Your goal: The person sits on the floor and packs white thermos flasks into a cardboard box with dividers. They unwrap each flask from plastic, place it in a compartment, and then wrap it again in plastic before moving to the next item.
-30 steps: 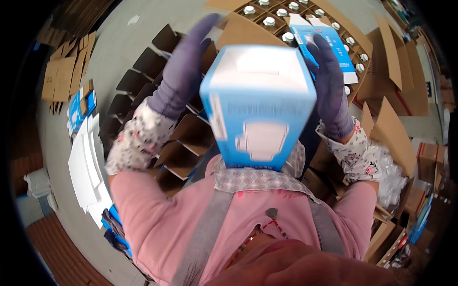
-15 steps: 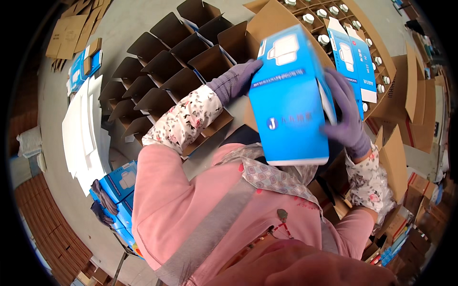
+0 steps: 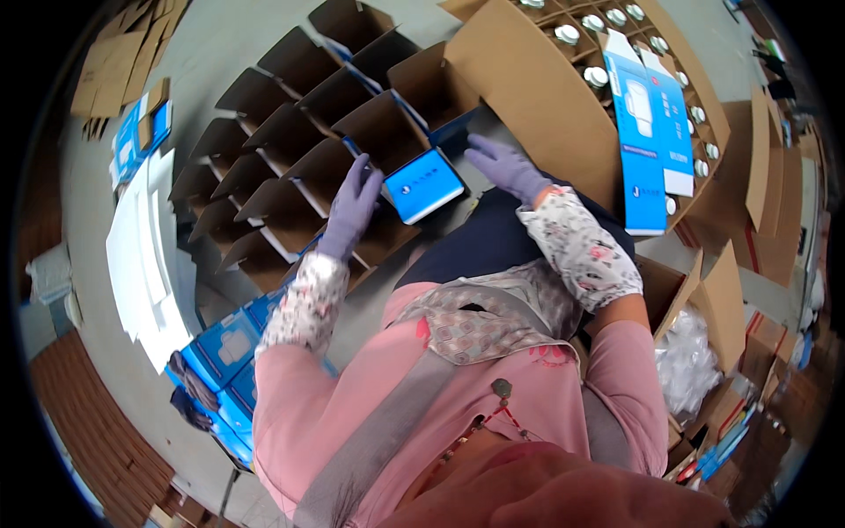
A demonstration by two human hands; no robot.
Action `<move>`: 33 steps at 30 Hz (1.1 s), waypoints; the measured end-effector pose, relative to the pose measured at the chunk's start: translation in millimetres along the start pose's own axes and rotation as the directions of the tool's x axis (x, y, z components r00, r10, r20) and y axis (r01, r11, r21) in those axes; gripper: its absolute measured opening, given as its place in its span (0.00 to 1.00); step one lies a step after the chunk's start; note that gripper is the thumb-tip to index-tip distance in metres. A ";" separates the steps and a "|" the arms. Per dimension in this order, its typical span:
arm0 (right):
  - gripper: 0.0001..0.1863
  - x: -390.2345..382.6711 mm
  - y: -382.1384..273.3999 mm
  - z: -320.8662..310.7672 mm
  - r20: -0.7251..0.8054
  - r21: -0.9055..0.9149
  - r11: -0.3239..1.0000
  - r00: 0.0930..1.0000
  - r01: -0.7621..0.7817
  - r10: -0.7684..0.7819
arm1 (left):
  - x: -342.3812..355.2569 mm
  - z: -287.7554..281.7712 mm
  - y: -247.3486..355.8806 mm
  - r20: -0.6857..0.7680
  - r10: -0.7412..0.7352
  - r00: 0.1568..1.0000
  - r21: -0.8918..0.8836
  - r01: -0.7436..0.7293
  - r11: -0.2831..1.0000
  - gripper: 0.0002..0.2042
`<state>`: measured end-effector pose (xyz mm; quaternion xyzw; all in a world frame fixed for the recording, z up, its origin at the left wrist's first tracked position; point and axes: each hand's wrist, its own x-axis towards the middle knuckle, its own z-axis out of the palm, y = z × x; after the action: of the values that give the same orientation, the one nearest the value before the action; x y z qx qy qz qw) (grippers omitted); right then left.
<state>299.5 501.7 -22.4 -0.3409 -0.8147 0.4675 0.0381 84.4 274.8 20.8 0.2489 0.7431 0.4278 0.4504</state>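
A blue carton (image 3: 425, 187) with a white lower edge stands at the near right end of a group of open-topped cartons (image 3: 304, 123), brown inside. Its printed blue panel faces me. At its left edge is my left hand (image 3: 352, 211), in a purple glove, fingers stretched out; whether it touches the carton I cannot tell. My right hand (image 3: 509, 169), gloved alike, hovers apart to the right of the carton, fingers spread and holding nothing.
At the right, a large brown box (image 3: 537, 75) holds white-capped bottles (image 3: 595, 77) between dividers, with flattened blue cartons (image 3: 642, 132) lying across it. White sheets (image 3: 145, 255) and blue cartons (image 3: 224, 343) are on the left. A box with clear plastic (image 3: 687, 365) stands at lower right.
The blue carton has gone from between my hands in front of me down to the near end of the open cartons. Both hands have let go; the right one has moved left.
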 end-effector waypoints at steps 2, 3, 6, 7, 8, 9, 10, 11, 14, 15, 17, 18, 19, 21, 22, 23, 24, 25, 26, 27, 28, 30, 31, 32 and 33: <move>0.34 -12.8 -9.3 -66.1 -0.191 -0.270 0.961 0.975 0.057 -0.112 | -12.5 13.5 5.3 0.087 0.608 0.789 0.487 -0.566 0.665 0.41; 0.40 -16.9 -5.1 -102.5 -0.324 -0.391 0.920 0.938 -0.016 -0.121 | -20.0 30.4 20.9 0.165 0.599 0.784 0.573 -0.570 0.588 0.43; 0.53 -15.8 18.8 -175.5 -0.765 -0.549 0.546 0.644 -0.633 -0.024 | -1.8 68.2 28.9 0.301 0.509 0.807 0.810 -0.497 0.309 0.49; 0.63 -17.0 36.8 -183.6 -0.769 -0.480 0.527 0.625 -0.701 0.131 | 19.8 74.9 17.2 0.295 0.490 0.820 0.845 -0.463 0.267 0.48; 0.64 -23.2 37.7 -183.3 -0.726 -0.500 0.461 0.645 -0.733 0.239 | 42.6 74.0 -3.0 0.234 0.533 0.813 0.859 -0.430 0.278 0.42; 0.55 -28.1 51.1 -177.0 -0.696 -0.556 0.384 0.666 -0.737 0.269 | 59.7 70.0 -11.2 0.161 0.477 0.864 0.827 -0.382 0.412 0.35; 0.48 -30.3 71.1 -176.9 -0.658 -0.567 0.382 0.680 -0.730 0.323 | 64.5 67.8 0.9 0.085 0.323 0.942 0.793 -0.260 0.550 0.31; 0.42 -28.2 85.3 -176.0 -0.603 -0.587 0.393 0.706 -0.708 0.371 | 68.5 56.9 -1.0 0.059 0.362 0.930 0.778 -0.271 0.566 0.31; 0.32 -56.3 104.4 -197.1 -0.546 -0.679 0.409 0.792 -0.610 0.273 | 55.8 58.4 15.9 0.037 0.792 0.609 0.815 -0.477 0.329 0.30; 0.30 -70.3 109.3 -211.0 -0.607 -0.660 0.438 0.777 -0.610 0.168 | 47.1 67.1 32.5 0.052 0.837 0.545 0.758 -0.567 0.322 0.30; 0.26 -97.5 109.1 -241.1 -0.708 -0.630 0.490 0.705 -0.602 -0.044 | 36.4 88.4 61.7 0.102 0.866 0.489 0.574 -0.740 0.350 0.33; 0.20 -107.6 69.1 -255.9 -0.767 -0.550 0.647 0.625 -0.528 -0.142 | 31.6 98.6 75.1 0.109 0.879 0.465 0.477 -0.800 0.364 0.34; 0.18 -118.3 27.3 -266.3 -0.786 -0.497 0.711 0.605 -0.497 -0.126 | 27.9 114.5 94.9 0.107 0.836 0.538 0.247 -0.829 0.502 0.35; 0.19 -130.1 -10.9 -258.4 -0.758 -0.499 0.766 0.633 -0.406 -0.159 | 20.9 155.1 160.0 0.146 0.603 0.784 -0.349 -0.530 0.773 0.36; 0.16 -136.7 -31.3 -227.9 -0.661 -0.642 0.710 0.677 -0.289 -0.323 | 18.2 169.1 194.4 0.230 0.383 0.895 -0.628 -0.164 0.761 0.37; 0.14 -143.7 -54.1 -198.7 -0.533 -0.773 0.612 0.695 -0.167 -0.483 | 18.5 175.0 213.3 0.209 0.431 0.878 -0.711 -0.167 0.683 0.35; 0.12 -147.9 -77.5 -168.5 -0.384 -0.873 0.486 0.682 -0.048 -0.623 | 21.3 177.4 228.1 0.183 0.480 0.858 -0.788 -0.164 0.594 0.33; 0.13 -165.2 -94.1 -147.0 -0.304 -0.884 0.465 0.693 0.052 -0.654 | 31.9 171.2 235.5 0.232 0.624 0.746 -0.589 -0.402 0.701 0.31; 0.16 -178.3 -106.4 -133.4 -0.222 -0.881 0.446 0.696 0.157 -0.683 | 0.0 178.2 256.0 0.111 0.571 0.813 -0.669 -0.364 0.648 0.28; 0.19 -183.2 -117.0 -146.8 -0.374 -0.817 0.558 0.607 0.142 -0.701 | -0.2 177.1 249.8 0.136 0.636 0.760 -0.622 -0.434 0.652 0.27; 0.22 -185.7 -126.5 -167.2 -0.515 -0.736 0.659 0.501 0.157 -0.695 | -0.6 171.4 241.6 0.155 0.692 0.705 -0.567 -0.510 0.647 0.26; 0.44 -184.6 -118.7 -233.2 -0.835 -0.490 0.872 0.279 0.014 -0.474 | -34.7 169.2 227.4 0.298 0.653 0.696 -0.489 -0.477 0.731 0.28; 0.45 -179.4 -109.8 -270.8 -0.934 -0.342 0.940 0.108 -0.002 -0.339 | -52.2 160.8 220.5 0.452 0.606 0.654 -0.398 -0.460 0.794 0.29; 0.45 -181.0 -113.1 -296.8 -0.980 -0.191 0.982 -0.061 0.014 -0.189 | -66.0 151.1 218.4 0.592 0.614 0.522 -0.370 -0.501 0.783 0.30; 0.45 -187.4 -122.1 -304.3 -0.995 -0.034 0.989 0.085 0.146 -0.047 | -78.8 141.2 215.1 0.710 0.596 0.374 -0.355 -0.541 0.762 0.30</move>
<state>495.1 574.6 292.3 -0.5109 -0.5787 0.1417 0.6197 242.7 383.1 209.5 0.6362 0.3176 0.4223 0.5622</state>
